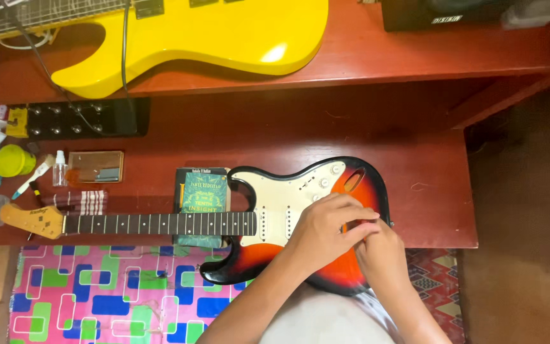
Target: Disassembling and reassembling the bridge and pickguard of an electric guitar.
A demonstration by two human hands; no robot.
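Observation:
A sunburst electric guitar (268,261) with a white pickguard lies flat on the red wooden bench (428,191), its neck (160,223) pointing left and propped on a green book (203,191). My left hand (326,229) rests over the lower body near the bridge, fingers curled and touching the fingers of my right hand (380,255). Both hands meet at the guitar's right end, pinching something too small to make out.
A yellow electric guitar (224,35) lies on the upper shelf with a black cable running off it. At the left stand a black pedal board (77,119), a small spray bottle (60,169), a yellow cup (12,160) and a brush. A colourful mat (109,299) covers the floor below.

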